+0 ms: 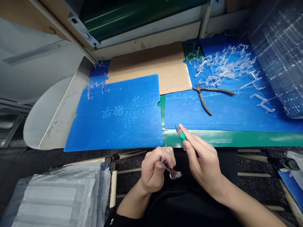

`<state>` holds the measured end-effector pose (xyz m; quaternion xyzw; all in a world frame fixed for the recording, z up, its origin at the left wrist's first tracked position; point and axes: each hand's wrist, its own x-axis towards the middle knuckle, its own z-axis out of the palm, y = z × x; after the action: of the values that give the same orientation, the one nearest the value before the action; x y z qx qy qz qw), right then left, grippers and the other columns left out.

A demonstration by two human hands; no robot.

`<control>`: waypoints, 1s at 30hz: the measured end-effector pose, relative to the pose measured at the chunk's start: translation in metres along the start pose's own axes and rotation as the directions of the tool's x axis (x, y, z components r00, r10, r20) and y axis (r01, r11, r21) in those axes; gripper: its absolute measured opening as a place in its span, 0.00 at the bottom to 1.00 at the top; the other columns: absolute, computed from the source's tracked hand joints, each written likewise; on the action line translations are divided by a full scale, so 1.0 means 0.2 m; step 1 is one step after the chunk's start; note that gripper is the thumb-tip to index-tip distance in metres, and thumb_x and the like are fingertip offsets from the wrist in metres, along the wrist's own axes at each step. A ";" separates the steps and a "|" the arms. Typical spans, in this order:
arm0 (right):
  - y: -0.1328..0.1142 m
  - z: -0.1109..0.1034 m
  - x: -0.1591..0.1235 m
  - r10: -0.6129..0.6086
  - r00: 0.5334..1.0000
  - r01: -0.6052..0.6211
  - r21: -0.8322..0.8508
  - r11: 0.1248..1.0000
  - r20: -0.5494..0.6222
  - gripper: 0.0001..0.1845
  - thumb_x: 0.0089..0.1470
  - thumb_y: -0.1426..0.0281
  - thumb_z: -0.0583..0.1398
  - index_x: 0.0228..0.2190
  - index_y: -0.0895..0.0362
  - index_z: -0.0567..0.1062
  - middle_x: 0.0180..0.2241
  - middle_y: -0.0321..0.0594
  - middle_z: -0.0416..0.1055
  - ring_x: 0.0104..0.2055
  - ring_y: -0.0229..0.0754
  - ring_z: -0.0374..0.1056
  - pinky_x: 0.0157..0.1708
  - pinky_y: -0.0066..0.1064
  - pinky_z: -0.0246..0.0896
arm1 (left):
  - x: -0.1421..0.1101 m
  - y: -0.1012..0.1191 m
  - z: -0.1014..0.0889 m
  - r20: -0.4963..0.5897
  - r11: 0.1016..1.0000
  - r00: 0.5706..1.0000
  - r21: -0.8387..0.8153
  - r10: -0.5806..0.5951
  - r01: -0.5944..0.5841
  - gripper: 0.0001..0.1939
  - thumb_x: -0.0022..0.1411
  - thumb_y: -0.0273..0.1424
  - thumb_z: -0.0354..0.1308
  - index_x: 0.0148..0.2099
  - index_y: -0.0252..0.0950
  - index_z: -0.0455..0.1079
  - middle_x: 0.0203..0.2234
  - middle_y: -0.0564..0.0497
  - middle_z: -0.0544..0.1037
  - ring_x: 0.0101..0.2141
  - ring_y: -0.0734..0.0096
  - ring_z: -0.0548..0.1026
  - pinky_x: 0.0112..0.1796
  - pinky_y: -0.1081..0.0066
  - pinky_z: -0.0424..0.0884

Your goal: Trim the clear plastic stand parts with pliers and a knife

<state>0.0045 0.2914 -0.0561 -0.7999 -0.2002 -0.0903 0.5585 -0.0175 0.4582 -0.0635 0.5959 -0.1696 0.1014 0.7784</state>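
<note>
My left hand [156,167] is closed around a small clear plastic part [174,174], whose end sticks out below the fingers; the rest is hidden in the fist. My right hand [201,154] grips a craft knife [182,136] with a green handle, its pointed blade tilted up and to the left. Blade and plastic part are apart. Both hands are in front of the table's near edge. Beyond the right hand, a pair of cutting pliers [201,90] lies with spread handles on a blue sheet [182,110].
A heap of clear plastic parts [224,67] lies back right beside stacked clear trays [279,56]. A few more clear parts [97,85] are at the left. A blue board [132,126] overlaps brown cardboard [149,61]. Wrapped trays [56,195] stand lower left.
</note>
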 end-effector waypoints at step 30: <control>0.05 0.07 -0.08 0.603 0.777 -0.615 0.417 0.669 0.179 0.20 0.60 0.53 0.72 0.36 0.58 0.81 0.20 0.29 0.61 0.22 0.32 0.53 0.22 0.26 0.51 | 0.17 0.08 -0.05 -0.633 0.983 0.774 0.150 0.012 0.107 0.29 0.76 0.33 0.63 0.73 0.51 0.57 0.48 0.50 0.83 0.35 0.73 0.85 0.41 0.70 0.85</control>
<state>-0.0068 0.2986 -0.0758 -0.6683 0.0554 0.1608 0.7242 0.0095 0.4706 -0.0387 0.5983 0.1258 0.2901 0.7362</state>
